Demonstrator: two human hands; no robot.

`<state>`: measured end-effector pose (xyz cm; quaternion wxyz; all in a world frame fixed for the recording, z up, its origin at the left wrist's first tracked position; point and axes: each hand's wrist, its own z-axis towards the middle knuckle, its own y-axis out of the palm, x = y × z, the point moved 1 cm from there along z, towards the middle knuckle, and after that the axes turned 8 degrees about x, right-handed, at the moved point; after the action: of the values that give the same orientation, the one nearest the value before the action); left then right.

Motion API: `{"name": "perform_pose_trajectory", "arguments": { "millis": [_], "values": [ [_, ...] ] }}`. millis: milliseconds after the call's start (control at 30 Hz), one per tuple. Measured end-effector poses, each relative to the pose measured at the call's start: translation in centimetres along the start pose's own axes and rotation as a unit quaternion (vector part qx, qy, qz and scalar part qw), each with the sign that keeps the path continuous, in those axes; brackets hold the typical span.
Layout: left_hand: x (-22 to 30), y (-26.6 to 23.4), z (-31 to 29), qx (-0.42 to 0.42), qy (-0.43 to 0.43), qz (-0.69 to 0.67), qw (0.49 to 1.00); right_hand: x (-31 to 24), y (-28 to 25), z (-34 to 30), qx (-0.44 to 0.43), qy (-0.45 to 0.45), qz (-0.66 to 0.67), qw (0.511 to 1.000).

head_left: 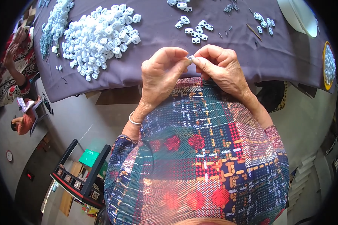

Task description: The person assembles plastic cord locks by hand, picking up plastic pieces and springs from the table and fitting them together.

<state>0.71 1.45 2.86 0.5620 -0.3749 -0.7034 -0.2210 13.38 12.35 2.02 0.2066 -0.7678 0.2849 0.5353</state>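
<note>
A small white plastic piece (191, 58) is pinched between left hand (162, 73) and right hand (218, 66), brought together at frame centre over the worktop (154, 41).

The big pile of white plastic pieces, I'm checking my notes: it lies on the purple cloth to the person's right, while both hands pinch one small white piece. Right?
Not quite. The head view shows the pile of white plastic pieces on the purple cloth to the person's left, not right. The left hand and right hand do pinch one small white piece.
</note>
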Motion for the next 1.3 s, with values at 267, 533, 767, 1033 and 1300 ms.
{"name": "perform_pose_trajectory", "arguments": {
  "millis": [267,533,767,1033,1300],
  "values": [
    [-1.0,-0.1,0.7,-0.014,-0.108,-0.103,0.989,0.8,0.2,0.3,0.028,0.093,0.096,0.991],
    [-2.0,-0.3,1.1,-0.048,-0.156,-0.127,0.978,1.3,0.2,0.8,0.036,0.095,0.118,0.988],
    [-1.7,-0.2,1.0,-0.039,-0.121,-0.040,0.991,0.9,0.4,0.9,0.032,0.112,0.103,0.988],
    [-1.8,0.1,1.0,0.000,-0.094,-0.026,0.995,0.8,0.8,0.9,0.041,0.094,0.068,0.992],
    [-1.9,0.1,1.1,-0.006,-0.076,-0.028,0.997,0.9,0.7,1.3,0.040,0.037,0.002,0.999]
  ]
}}
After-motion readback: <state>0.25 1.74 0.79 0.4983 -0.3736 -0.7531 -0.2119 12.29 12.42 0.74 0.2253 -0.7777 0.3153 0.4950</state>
